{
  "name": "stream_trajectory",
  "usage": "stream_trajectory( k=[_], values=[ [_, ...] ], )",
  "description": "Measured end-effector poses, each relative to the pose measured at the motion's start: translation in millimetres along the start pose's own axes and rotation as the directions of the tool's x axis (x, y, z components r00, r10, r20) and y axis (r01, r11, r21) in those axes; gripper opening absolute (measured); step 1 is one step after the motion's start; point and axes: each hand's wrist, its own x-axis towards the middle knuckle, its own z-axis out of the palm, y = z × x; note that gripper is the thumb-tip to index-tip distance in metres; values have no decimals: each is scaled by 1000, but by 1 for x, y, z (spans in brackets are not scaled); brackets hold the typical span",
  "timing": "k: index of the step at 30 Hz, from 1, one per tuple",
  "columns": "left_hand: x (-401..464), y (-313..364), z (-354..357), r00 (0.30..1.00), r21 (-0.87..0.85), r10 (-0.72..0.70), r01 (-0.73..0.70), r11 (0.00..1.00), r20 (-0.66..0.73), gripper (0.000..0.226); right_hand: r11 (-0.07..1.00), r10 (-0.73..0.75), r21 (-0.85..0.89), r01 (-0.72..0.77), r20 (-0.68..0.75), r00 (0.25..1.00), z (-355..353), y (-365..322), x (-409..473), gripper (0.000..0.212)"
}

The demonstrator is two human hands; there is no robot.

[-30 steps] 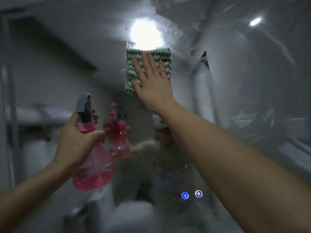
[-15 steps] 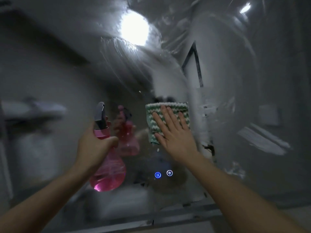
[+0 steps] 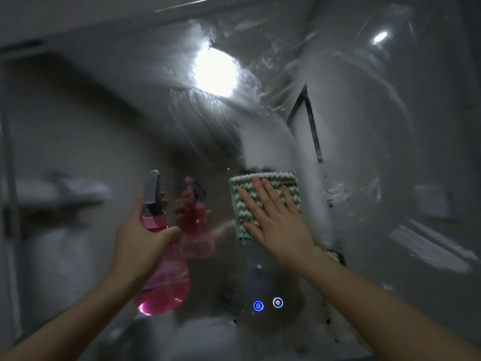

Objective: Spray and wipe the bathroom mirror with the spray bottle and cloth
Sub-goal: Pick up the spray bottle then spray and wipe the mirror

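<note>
My right hand presses flat, fingers spread, on the green-and-white cloth against the streaky mirror; my left hand grips the pink spray bottle by its neck.

The spray bottle has a translucent pink body, a brighter pink collar at the neck and a grey trigger head. Its reflection beside it shows the same pink, paler and blurred. The cloth is green with white zigzag rows running across it, and its top edge is a white band. The mirror is a dull grey overall, streaked with whitish smears and arcs, with one glaring white patch of reflected light near the top. Low on the glass sit two small round lit icons: a blue icon with wavy lines and a white icon just beside it.
</note>
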Motion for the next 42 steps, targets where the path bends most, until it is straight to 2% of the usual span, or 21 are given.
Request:
stream_trajectory(
  k=[7,10,15,20,24,28,32,39,42],
  values=[
    [28,-2,-14,996,59,80,-78,995,-30,46,1000,-6,-9,6,33,999,-11,-19,91,62],
    [38,-4,-19,994,67,100,-97,993,-45,48,999,-24,-21,27,118,993,-14,-25,113,62],
    [33,-21,-23,995,93,98,-94,991,-32,46,999,-48,-2,49,108,993,-23,-39,163,63],
    [22,-31,-31,996,136,90,-87,987,-18,54,1000,-2,3,2,88,996,-22,-56,190,61],
    [8,-32,-38,997,147,74,-70,987,-20,57,995,-97,21,96,99,990,-19,-49,171,61],
    [-3,-31,-34,998,128,42,-36,991,-43,53,981,-192,14,192,-48,980,-2,-48,113,60],
    [-13,-39,-20,999,69,-11,14,998,-41,58,975,-217,22,220,-110,970,12,-49,47,55],
    [-60,-55,16,987,-4,-156,156,988,-45,48,973,-229,-4,229,-38,973,17,-42,-49,54],
    [-84,-65,26,984,47,-177,178,983,-19,47,965,-261,-21,261,-14,965,16,-28,-72,54]
  ],
)
